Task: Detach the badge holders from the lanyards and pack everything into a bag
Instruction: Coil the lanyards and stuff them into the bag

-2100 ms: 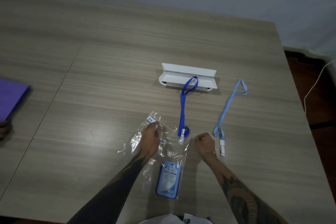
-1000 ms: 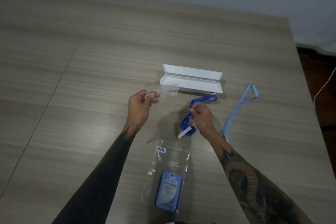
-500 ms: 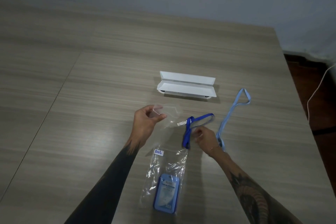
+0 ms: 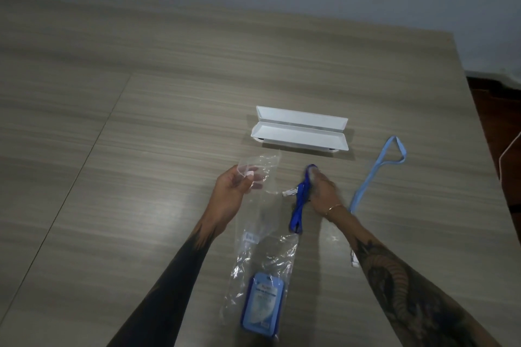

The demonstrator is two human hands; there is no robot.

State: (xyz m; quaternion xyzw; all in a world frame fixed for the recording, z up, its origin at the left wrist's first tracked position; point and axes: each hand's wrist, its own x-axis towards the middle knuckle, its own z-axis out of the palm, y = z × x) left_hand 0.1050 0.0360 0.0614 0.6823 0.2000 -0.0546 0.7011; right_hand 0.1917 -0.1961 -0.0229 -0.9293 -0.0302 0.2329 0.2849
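Fingers [image 4: 248, 177] pinch crinkly clear bag [image 4: 260, 170]; right hand [image 4: 321, 191] bunches dark-blue lanyard [image 4: 300, 205].

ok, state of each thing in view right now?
Left hand: pinching the bag mouth, lifted.
Right hand: gripping the dark lanyard.
Bag: open, badge holder inside.
Dark lanyard: bunched, outside the bag.
Light lanyard: flat on table, unpacked.
White case: open.

left hand [image 4: 229, 191] — raised, fingers pinched | right hand [image 4: 321, 191] — low, fingers curled closed
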